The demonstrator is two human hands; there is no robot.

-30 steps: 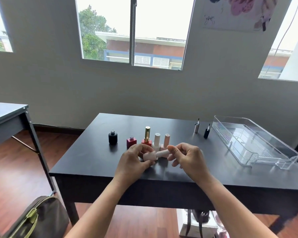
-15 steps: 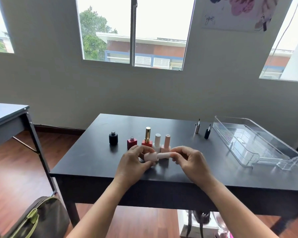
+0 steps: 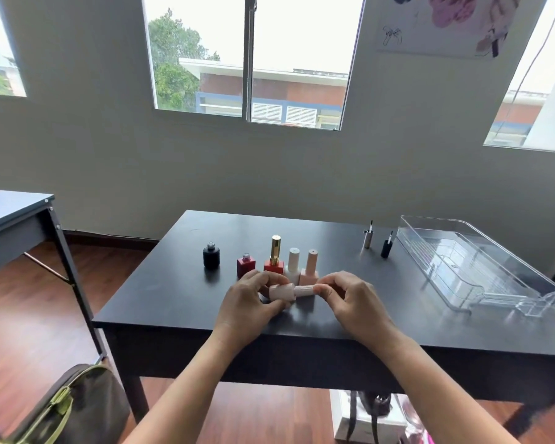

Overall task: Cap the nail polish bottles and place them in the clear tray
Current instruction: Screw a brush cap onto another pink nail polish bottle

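Left hand point(image 3: 249, 302) clamps a pale pink bottle point(image 3: 281, 291) held sideways over the table's point(image 3: 173, 302) near edge; right hand point(image 3: 350, 299) pinches its cap point(image 3: 305, 290). Capping appears underway; next, carry it to the clear tray point(image 3: 481, 267) at the right edge.

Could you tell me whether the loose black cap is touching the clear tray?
Apart. The head view shows the black cap standing upright on the table, with a strip of bare tabletop between it and the clear tray.
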